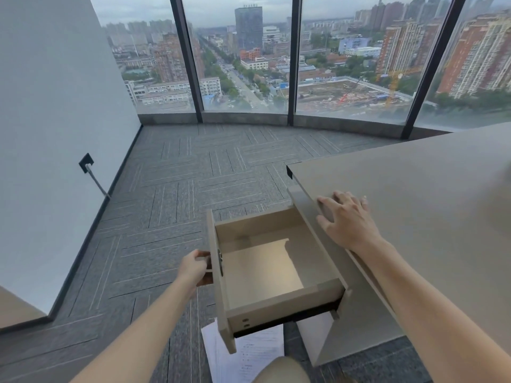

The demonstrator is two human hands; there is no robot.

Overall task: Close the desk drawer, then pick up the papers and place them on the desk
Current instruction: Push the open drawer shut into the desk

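**Two hands busy, drawer wide open**

Two hands were in the shot, each doing its own thing. The left hand (193, 268) was curled around the handle (208, 268) on the outer face of the drawer (265, 275), fingers wrapped tight on it. The drawer itself was pulled way out from the desk (414, 194), and the inside was just bare wood, part lit and part in shadow. The right hand (348, 219) lay flat on the desk's edge just above the drawer opening, fingers spread wide, gripping nothing.

The papers (249, 355) were down on the grey carpet (166, 203), a few white printed sheets lying right under the drawer's front corner, partly covered by it. A knee in tan fabric (282, 371) poked in at the bottom and overlapped the sheets a bit.

Beyond that, big windows (243, 56) looked out over a city, and a wall socket (86, 162) had a cable hanging from it on the left wall.
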